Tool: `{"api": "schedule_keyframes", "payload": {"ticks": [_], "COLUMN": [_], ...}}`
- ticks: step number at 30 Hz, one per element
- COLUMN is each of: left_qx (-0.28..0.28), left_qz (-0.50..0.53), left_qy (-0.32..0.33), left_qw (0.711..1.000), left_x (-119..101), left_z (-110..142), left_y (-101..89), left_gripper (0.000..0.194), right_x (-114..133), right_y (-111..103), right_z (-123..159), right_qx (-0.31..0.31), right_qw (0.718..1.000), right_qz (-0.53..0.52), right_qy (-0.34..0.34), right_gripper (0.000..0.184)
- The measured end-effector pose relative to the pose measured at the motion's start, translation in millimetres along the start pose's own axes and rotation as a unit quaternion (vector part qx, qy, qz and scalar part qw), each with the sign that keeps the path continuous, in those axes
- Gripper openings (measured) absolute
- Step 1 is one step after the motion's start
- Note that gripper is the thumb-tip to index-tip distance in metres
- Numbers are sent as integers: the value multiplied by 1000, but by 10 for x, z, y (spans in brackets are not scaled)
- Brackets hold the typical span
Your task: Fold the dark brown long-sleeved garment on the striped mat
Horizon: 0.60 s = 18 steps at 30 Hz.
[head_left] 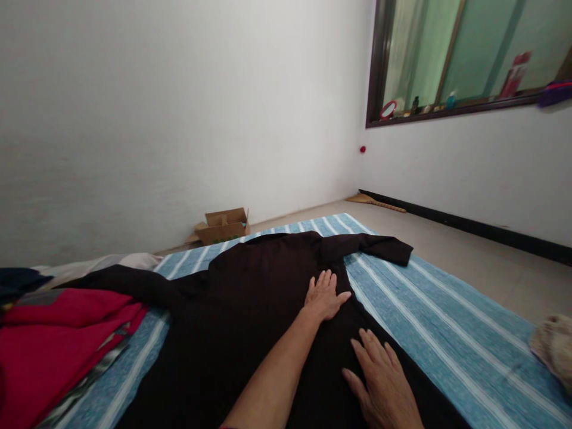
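Head view: the black garment (254, 298) lies spread on the striped sheet (440, 333); left hand (324, 298) and right hand (384, 381) lie palm-down, fingers loosely spread; light, even pressure should avoid dragging creases.

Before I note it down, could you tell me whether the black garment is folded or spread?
Spread: the garment lies flat across the striped sheet, its sleeves reaching out to both sides.
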State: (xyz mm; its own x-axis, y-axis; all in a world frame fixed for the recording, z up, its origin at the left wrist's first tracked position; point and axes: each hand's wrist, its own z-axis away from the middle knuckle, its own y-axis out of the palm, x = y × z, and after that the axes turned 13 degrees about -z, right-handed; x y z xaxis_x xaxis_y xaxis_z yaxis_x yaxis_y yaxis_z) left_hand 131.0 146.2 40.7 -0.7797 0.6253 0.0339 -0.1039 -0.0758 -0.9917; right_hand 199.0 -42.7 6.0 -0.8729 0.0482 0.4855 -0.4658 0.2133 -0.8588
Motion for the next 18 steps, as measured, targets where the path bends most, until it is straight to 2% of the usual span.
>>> {"api": "schedule_keyframes", "payload": {"ticks": [8, 18], "left_qx": [3, -24], "left_qz": [6, 24], "left_qy": [2, 0], "left_qw": [1000, 999], "left_x": [18, 27], "left_z": [18, 23], "left_y": [-5, 19], "left_gripper": [78, 73], "right_x": [8, -31], "right_y": [-38, -10], "right_z": [-21, -8], "right_qx": [18, -2], "right_qw": [1000, 1000], "right_qz": [5, 11], "right_qy": [8, -13], "right_gripper": [48, 44]}}
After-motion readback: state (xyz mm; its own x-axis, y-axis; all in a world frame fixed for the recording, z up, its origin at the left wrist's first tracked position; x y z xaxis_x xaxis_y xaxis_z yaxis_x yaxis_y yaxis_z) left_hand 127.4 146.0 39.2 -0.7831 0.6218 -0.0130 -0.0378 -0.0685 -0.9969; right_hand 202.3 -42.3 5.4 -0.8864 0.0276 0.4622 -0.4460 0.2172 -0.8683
